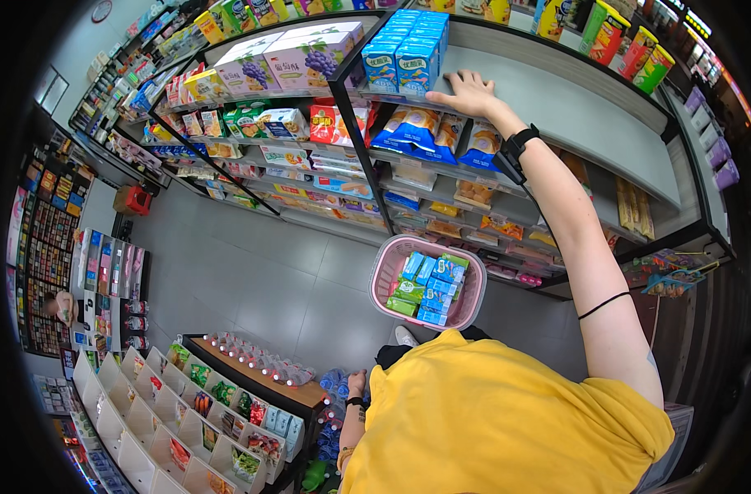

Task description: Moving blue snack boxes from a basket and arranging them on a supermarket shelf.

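My right hand [465,92] reaches out with spread fingers over the front of a grey shelf [573,114], holding nothing. Just left of it stands a block of blue drink cartons [406,55], with my thumb close to the front cartons. My left hand [356,383] hangs low at my side near shrink-wrapped water bottles [333,395]; its fingers look curled, and what is inside them is hidden. Before my feet, a pink plastic basket [380,281] holds several blue and green drink cartons [434,287], lying in different directions.
Under the shelf are bagged snacks [415,133] and packaged breads [474,192]. Purple gift boxes [307,58] fill the shelf section to the left. Behind me on the left are a wooden-topped bench [270,376] with bottles and white snack bins [184,420]. Grey tiled floor [276,265] extends left.
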A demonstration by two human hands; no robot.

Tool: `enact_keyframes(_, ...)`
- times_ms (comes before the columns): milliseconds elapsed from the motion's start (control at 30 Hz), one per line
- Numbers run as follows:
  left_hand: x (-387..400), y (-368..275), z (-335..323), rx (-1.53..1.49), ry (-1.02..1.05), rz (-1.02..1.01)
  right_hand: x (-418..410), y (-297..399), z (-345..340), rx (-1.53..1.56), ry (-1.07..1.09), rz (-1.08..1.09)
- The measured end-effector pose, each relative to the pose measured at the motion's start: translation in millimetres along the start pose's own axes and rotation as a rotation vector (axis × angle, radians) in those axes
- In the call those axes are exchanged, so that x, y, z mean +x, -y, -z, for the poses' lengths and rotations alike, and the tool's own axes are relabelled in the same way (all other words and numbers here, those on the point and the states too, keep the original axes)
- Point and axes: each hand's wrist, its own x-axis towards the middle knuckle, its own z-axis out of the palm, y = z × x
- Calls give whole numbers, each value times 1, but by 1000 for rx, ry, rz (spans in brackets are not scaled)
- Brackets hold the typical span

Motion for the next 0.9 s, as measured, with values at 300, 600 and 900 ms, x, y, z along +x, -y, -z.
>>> enact_keyframes(300,5,10,1,44,-48,-18,0,2,3,6,-2,1)
enact_keyframes(600,-14,-13,-3,85,-67,-18,0,-5,0,-2,-7,-9)
enact_keyframes(900,-20,-13,-2,-53,-13,3,0,-1,1,-2,4,-2)
